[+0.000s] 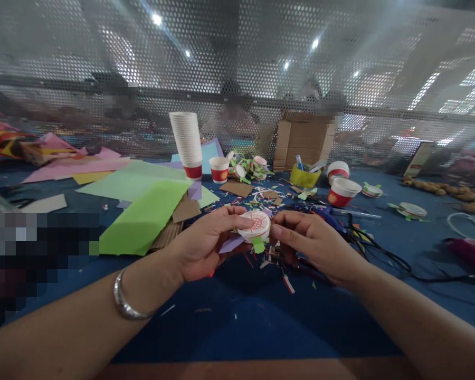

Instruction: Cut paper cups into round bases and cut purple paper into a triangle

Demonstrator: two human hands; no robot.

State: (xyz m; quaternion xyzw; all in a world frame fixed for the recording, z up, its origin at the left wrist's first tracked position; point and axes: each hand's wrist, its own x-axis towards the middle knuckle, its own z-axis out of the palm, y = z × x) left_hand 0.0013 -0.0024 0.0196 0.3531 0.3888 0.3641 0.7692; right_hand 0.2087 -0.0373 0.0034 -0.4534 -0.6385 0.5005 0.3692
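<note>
My left hand [206, 243] is closed on a paper-cup turtle [257, 224], its thumb on top. The turtle is a cut-down white cup base with a red grid drawn on it and green and purple paper pieces at its edge. My right hand [314, 237] pinches at the turtle's right edge; the exact spot between its fingertips is partly hidden. Paper scraps [288, 284] lie on the blue table [229, 327] below and beyond the hands. A green paper sheet [142, 221] lies left of my left hand.
A tall stack of paper cups [186, 140] stands behind, beside a single red-and-white cup [219, 170]. Several finished turtles [257, 168] sit farther back. On the right are a yellow holder [305, 177], another cup [343, 191] and a black cable [396, 261].
</note>
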